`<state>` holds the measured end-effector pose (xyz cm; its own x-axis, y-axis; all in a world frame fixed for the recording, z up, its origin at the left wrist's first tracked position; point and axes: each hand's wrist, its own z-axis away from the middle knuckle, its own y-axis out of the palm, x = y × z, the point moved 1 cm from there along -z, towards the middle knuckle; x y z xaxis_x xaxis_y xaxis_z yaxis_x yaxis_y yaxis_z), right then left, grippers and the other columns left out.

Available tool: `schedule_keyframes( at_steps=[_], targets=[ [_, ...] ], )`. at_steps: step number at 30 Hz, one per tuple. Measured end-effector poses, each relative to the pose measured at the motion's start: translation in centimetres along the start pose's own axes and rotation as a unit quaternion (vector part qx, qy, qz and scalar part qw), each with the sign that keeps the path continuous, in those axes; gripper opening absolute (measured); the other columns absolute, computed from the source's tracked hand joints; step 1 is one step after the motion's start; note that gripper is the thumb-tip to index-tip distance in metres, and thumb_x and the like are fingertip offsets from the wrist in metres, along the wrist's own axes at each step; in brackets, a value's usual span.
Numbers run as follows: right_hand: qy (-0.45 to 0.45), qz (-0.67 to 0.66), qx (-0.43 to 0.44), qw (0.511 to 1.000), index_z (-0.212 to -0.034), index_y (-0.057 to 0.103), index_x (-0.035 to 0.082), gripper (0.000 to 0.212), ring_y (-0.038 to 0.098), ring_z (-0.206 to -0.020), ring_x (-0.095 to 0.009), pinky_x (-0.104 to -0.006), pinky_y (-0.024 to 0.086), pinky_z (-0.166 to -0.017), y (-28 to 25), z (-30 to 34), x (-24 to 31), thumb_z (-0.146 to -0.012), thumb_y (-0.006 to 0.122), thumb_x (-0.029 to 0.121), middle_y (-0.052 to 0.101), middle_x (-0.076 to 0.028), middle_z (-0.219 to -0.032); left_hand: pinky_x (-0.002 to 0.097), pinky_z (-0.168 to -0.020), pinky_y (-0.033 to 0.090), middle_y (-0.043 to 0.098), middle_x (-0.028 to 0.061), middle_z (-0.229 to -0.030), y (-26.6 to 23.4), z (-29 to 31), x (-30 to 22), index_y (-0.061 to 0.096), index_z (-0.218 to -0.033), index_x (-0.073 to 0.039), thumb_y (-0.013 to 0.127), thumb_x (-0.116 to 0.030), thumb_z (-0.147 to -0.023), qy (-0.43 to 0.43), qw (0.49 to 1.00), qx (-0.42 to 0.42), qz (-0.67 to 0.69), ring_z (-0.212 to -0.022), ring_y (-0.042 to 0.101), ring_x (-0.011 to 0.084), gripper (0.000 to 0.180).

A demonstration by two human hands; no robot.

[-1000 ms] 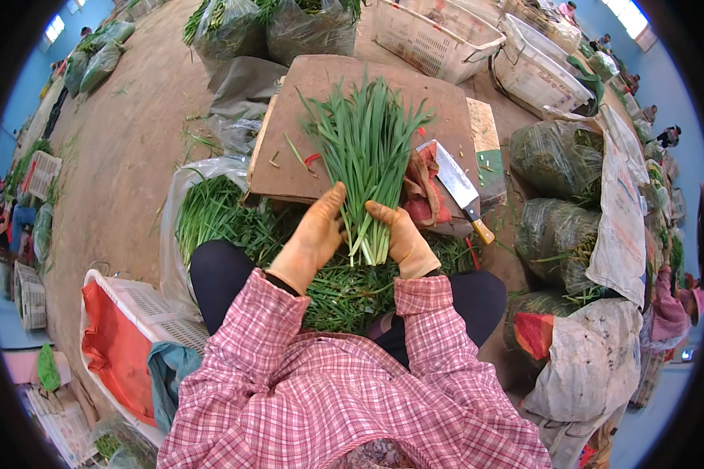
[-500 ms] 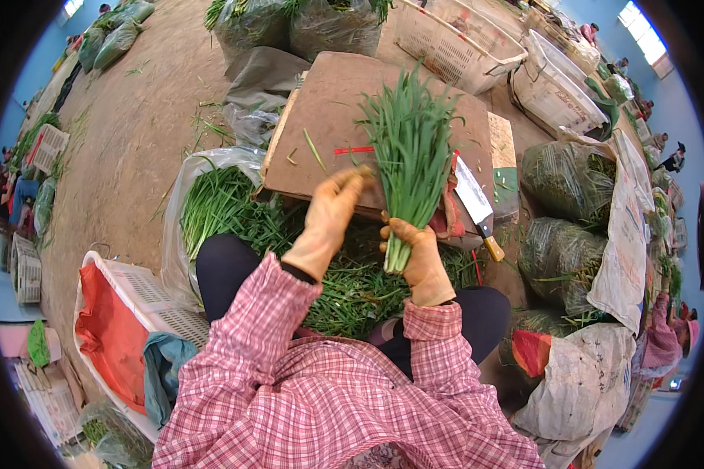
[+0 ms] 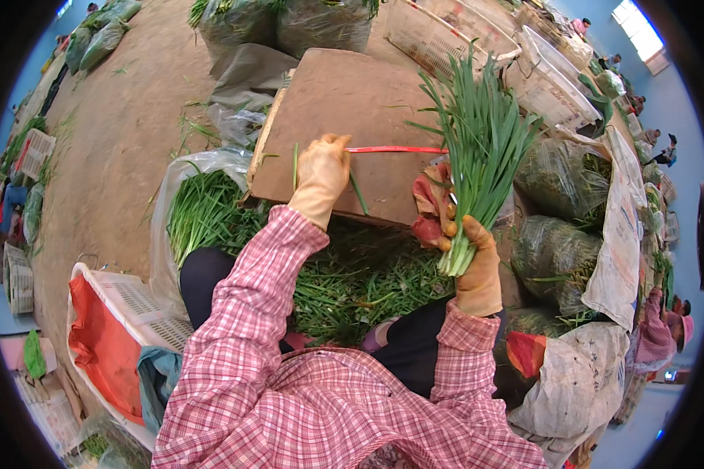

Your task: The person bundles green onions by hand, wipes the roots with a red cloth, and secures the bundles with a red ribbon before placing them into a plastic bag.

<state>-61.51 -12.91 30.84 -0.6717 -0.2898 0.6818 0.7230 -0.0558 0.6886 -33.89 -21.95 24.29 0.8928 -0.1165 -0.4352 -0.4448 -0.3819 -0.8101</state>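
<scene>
My right hand (image 3: 477,266), in a stained yellowish glove, is wrapped round the pale stem ends of a bunch of garlic chives (image 3: 485,148). The green leaves fan upward over the right side of a brown board (image 3: 336,94). My left hand (image 3: 323,176), gloved too, is closed on the board, its fingers at the left end of a thin red strip (image 3: 399,148). The strip runs flat across the board to the bunch. Loose leaves (image 3: 358,193) lie beside the left hand. A red cloth (image 3: 430,203) hangs at the board's near right edge, partly behind the bunch.
Cut greens (image 3: 360,293) lie between my legs. A clear bag of chives (image 3: 203,211) stands left of the board, near a white crate (image 3: 145,301) with red cloth. Filled plastic bags (image 3: 559,254) line the right side. White crates (image 3: 551,90) stand beyond; people work at the far right.
My right hand has carried the chives to the right, uncovering more of the red strip and hiding the knife seen earlier. My left hand has shifted left and closed at the strip's end.
</scene>
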Motion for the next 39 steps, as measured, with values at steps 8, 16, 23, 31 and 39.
schedule_keyframes(
  at_steps=[8,16,23,31,39],
  targets=[
    [0.021,0.195,-0.094,0.976,-0.111,0.060,-0.005,0.033,0.063,-0.065,-0.018,-0.0277,0.054,-0.053,-0.9,-0.9,1.6,-0.085,0.069,0.013,0.067,-0.011,-0.083,0.0399,-0.083,0.052,0.067,0.0080,-0.098,-2.1,-0.9,1.4,0.074,-0.084,-0.012,0.066,-0.016,-0.079,-0.007,0.986,0.074,-0.150,-0.095,0.063,0.0315,0.011],
    [0.190,0.368,-0.028,0.910,-0.101,0.061,0.001,0.034,0.063,-0.062,-0.017,-0.0306,0.052,-0.049,0.8,-0.3,-4.8,-0.072,0.080,0.003,0.066,-0.007,-0.081,0.0315,-0.075,0.050,0.071,0.0096,-0.093,-12.6,3.2,19.1,0.071,-0.100,-0.003,0.069,-0.025,-0.085,-0.347,0.906,-0.181,0.161,-0.085,0.065,0.0204,0.026],
    [0.246,0.378,0.122,0.884,-0.105,0.061,-0.001,0.036,0.061,-0.069,-0.014,-0.0296,0.052,-0.062,3.5,5.3,-3.1,-0.071,0.075,0.002,0.066,-0.005,-0.087,0.0251,-0.052,0.044,0.068,0.0024,-0.080,-15.0,2.5,20.9,0.068,-0.100,-0.009,0.074,-0.024,-0.086,-0.381,0.664,-0.376,0.523,-0.061,0.057,0.0094,0.021],
    [0.026,0.282,-0.110,0.953,-0.108,0.058,-0.004,0.047,0.059,-0.054,-0.017,-0.0255,0.051,-0.044,1.7,9.9,8.1,-0.070,0.076,0.016,0.066,-0.015,-0.087,0.0240,-0.062,0.050,0.068,0.0042,-0.087,-8.0,-2.9,9.0,0.070,-0.097,-0.005,0.071,-0.009,-0.087,-0.066,0.888,-0.237,0.389,-0.070,0.061,0.0117,0.011],
    [-0.237,0.226,0.016,0.945,-0.122,0.055,-0.006,0.046,0.059,-0.074,-0.014,-0.0228,0.050,-0.057,4.9,0.8,17.8,-0.085,0.070,0.019,0.065,-0.013,-0.104,0.0383,-0.077,0.056,0.066,0.0078,-0.100,0.8,1.1,3.4,0.072,-0.091,-0.009,0.062,-0.008,-0.078,0.119,0.989,0.073,-0.052,-0.095,0.065,0.0284,0.016]
  ],
)
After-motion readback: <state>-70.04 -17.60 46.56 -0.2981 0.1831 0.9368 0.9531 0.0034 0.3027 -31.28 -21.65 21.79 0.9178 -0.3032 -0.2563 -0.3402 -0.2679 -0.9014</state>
